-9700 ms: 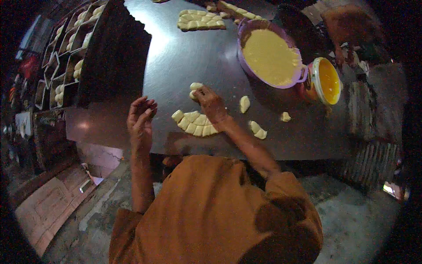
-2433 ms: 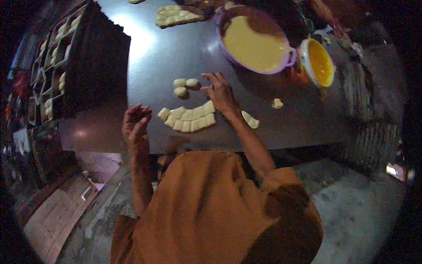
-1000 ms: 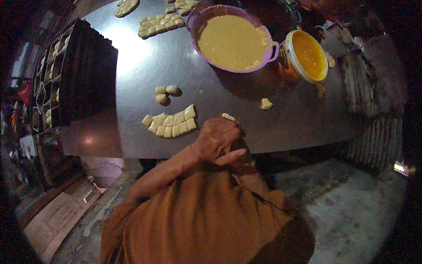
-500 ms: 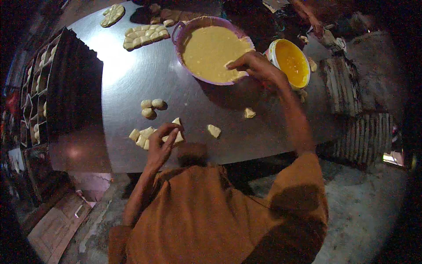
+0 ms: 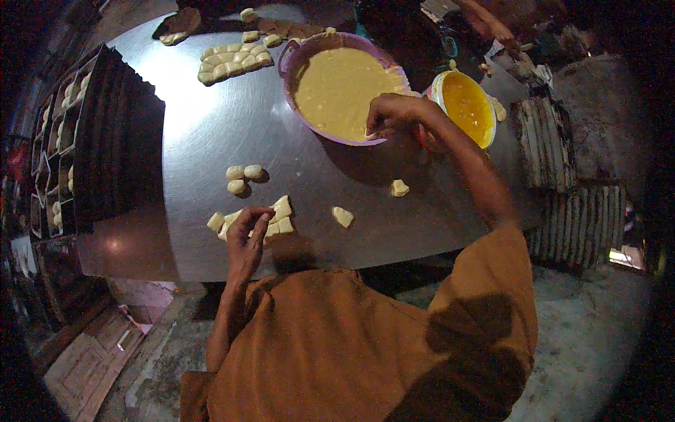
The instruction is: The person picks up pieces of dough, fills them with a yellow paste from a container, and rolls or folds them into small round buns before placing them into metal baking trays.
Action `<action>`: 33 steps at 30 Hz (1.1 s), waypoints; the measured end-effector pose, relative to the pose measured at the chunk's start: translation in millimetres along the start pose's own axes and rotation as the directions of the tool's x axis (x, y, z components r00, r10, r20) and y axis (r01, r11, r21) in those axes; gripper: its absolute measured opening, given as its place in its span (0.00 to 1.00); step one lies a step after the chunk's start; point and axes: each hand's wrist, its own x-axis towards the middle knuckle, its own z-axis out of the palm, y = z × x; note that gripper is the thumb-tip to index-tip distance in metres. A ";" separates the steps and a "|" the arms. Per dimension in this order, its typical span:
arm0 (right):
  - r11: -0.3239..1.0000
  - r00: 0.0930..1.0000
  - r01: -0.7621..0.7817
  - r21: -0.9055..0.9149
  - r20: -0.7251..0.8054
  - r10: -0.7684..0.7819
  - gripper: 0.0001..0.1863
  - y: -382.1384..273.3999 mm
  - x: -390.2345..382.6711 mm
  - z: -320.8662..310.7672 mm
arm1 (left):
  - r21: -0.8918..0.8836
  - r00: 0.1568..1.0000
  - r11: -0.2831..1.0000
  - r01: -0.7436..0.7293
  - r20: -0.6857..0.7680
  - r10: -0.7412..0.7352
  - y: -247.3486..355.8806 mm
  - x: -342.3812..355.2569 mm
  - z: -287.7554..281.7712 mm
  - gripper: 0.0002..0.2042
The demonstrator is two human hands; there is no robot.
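Observation:
My left hand (image 5: 247, 231) is over a cluster of cut dough pieces (image 5: 282, 216) near the table's front edge. Its thumb and fingers are closed in a pinch; whatever is between them is too small to make out. My right hand (image 5: 398, 115) reaches to the near right rim of a purple basin (image 5: 304, 121) of thick yellowish batter (image 5: 341, 88). Those fingers point down, pressed together, with a pale bit at the tips that I cannot identify. Two loose dough lumps (image 5: 343, 216) (image 5: 400, 188) lie between my hands, and three round dough balls (image 5: 236, 186) sit beyond the cluster.
A white bucket (image 5: 441, 91) with orange-yellow contents tilts right of the basin. Joined dough pieces (image 5: 232, 63) lie at the far left. Another person's hand (image 5: 184, 21) is beyond them. Dark racks (image 5: 116, 133) stand left; ridged metal trays (image 5: 573, 225) are at right.
My left hand has drawn slightly left, uncovering more cut dough. My right hand has come down from over the batter to the near rim. A person's hand has appeared at the far left.

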 end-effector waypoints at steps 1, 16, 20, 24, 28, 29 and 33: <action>1.000 0.999 0.031 0.003 -0.010 -0.031 0.13 4.5 -0.6 -1.6 | -0.018 1.000 1.000 -0.003 0.012 0.003 1.9 2.0 1.0 0.09; -0.105 0.835 0.550 0.829 -0.548 0.044 0.33 -172.9 -13.4 108.5 | -0.785 0.912 0.494 0.373 0.407 -0.042 50.6 5.9 53.2 0.17; -0.227 0.774 0.632 0.741 -0.618 0.137 0.34 -193.9 1.6 128.5 | -0.816 0.950 0.514 0.265 0.313 0.007 33.1 8.6 50.2 0.12; -0.247 0.739 0.674 0.696 -0.640 0.211 0.34 -206.6 6.8 140.9 | -0.867 0.953 0.439 0.235 0.294 0.071 29.0 11.9 44.5 0.10; -0.301 0.665 0.747 0.593 -0.650 0.367 0.27 -212.8 14.6 161.5 | -0.842 0.954 0.467 0.269 0.301 -0.006 32.2 14.4 37.4 0.19; -0.303 0.642 0.766 0.567 -0.651 0.405 0.25 -213.0 16.7 168.1 | -0.831 0.955 0.505 0.235 0.295 0.041 34.9 13.3 35.4 0.19; 0.449 0.374 0.783 0.431 -0.902 0.215 0.18 -217.6 14.9 179.3 | -0.851 0.929 0.395 0.346 0.369 -0.018 48.6 13.2 22.3 0.16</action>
